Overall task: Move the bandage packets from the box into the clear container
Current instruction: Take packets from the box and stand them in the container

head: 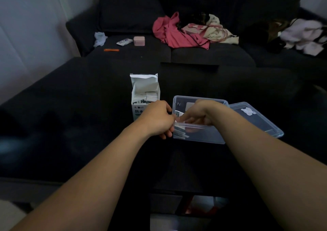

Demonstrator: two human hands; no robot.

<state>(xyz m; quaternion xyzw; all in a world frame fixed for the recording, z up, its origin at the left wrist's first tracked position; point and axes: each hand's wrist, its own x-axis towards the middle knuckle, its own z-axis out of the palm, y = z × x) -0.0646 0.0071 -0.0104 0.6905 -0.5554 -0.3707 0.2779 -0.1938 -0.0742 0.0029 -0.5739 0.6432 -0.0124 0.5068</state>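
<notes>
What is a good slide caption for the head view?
Both hands at the clear container, right hand inside, open box of bandage packets beside.

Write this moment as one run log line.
right hand: inside clear container, on packets | left hand: gripping container's left end | box: open, packets remain

— What carries everything?
— A dark sofa [70, 117]. The open white box [141, 105] stands upright on it.
— And next to the box?
— The clear container [200, 137] just to its right, with the container's lid [261, 122] lying flat beyond that.
</notes>
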